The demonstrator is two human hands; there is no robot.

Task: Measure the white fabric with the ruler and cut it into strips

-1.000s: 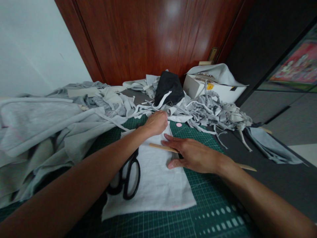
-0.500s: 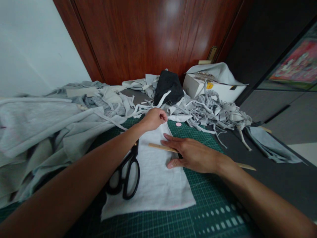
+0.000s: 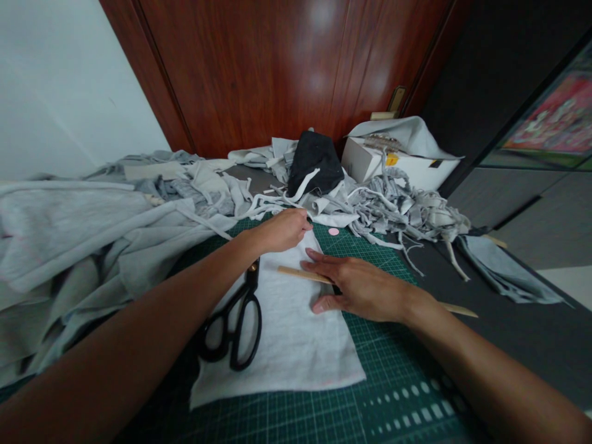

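A long piece of white cloth (image 3: pixel 296 345) lies on the green cutting mat (image 3: pixel 393 357). At its far end is my left hand (image 3: pixel 284 231), its fingers closed in a pinch on the cloth's edge; the fingertips are partly hidden. My right hand (image 3: pixel 365 287) rests flat on the cloth's right side with fingers and thumb apart. A narrow wooden ruler (image 3: pixel 298 273) runs under that hand, its left end showing on the cloth. Black-handled scissors (image 3: pixel 234 327) lie on the cloth's left side, their blades hidden by my left forearm. A dark bit shows beneath my right palm.
Grey and white fabric (image 3: pixel 134 234) is heaped on the left. A black cloth bundle (image 3: pixel 316 161), tangled fabric strips (image 3: pixel 402 203) and a white box (image 3: pixel 420 172) stand behind. A pink disc (image 3: pixel 333 232) lies on the mat; folded grey cloth (image 3: pixel 509 268) lies right.
My left hand has come slightly nearer, down along the far end of the cloth. The right hand stays where it was. The cloth's near left corner has shifted a little.
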